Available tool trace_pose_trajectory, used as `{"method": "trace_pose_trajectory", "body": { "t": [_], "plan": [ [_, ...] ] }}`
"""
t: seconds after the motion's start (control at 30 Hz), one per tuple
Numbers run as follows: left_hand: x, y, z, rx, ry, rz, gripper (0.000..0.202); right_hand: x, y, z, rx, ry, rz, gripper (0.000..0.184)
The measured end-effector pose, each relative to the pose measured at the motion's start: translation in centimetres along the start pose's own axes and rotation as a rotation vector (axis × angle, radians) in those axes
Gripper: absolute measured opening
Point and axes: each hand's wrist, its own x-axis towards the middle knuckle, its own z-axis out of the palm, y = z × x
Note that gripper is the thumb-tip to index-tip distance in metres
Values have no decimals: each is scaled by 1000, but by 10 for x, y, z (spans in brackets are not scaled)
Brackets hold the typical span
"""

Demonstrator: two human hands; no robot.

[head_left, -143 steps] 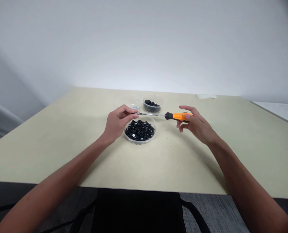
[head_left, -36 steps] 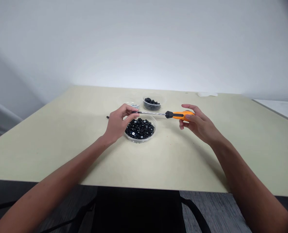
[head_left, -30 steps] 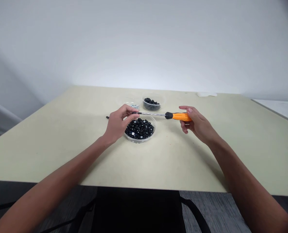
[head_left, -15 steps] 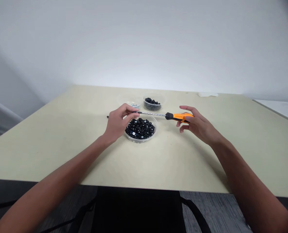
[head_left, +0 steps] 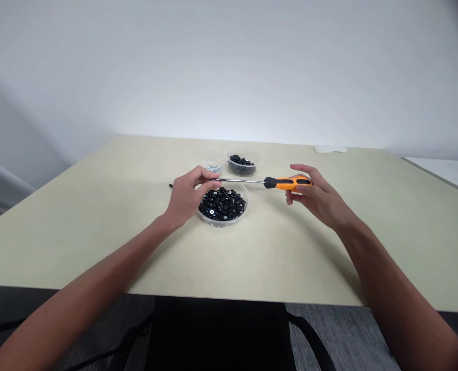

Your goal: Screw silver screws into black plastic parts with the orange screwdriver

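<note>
Right now the right hand (head_left: 317, 196) pinches the orange screwdriver (head_left: 275, 182) by its handle. Its tip meets the left hand (head_left: 188, 195), whose fingers pinch something tiny above the bowl of black bits (head_left: 223, 205).

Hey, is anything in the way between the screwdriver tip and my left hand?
Nothing visible. The screwdriver, held by the right hand, runs level above the dish of black parts, and its shaft ends in the pinched fingertips of the left hand. The tip itself is hidden by those fingers.
</note>
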Motion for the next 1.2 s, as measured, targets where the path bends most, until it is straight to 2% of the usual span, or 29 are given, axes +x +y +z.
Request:
{"method": "trace_pose_trajectory", "body": {
  "t": [0.2,0.43,0.63,0.7,0.83,0.93,1.1,1.2],
  "plan": [
    [0,0,1,-7,-5,-14,7,0,2,1,-170,106,25,39],
    [1,1,1,-3,-4,-6,7,0,0,-1,-10,-40,4,48],
    [0,-1,1,59,-16,21,8,0,-1,2,-98,130,5,35],
    [0,-2,1,48,-11,17,7,1,0,2,-96,117,14,35],
    [1,-1,0,27,5,21,6,0,-1,1,3,-20,22,49],
    [1,1,0,64,5,47,7,-1,-4,4,-2,27,-18,51],
    [1,3,0,102,-8,62,8,0,-2,5,-153,153,6,38],
    [1,1,0,87,-13,38,7,1,2,2,-136,87,27,38]
  ]
}}
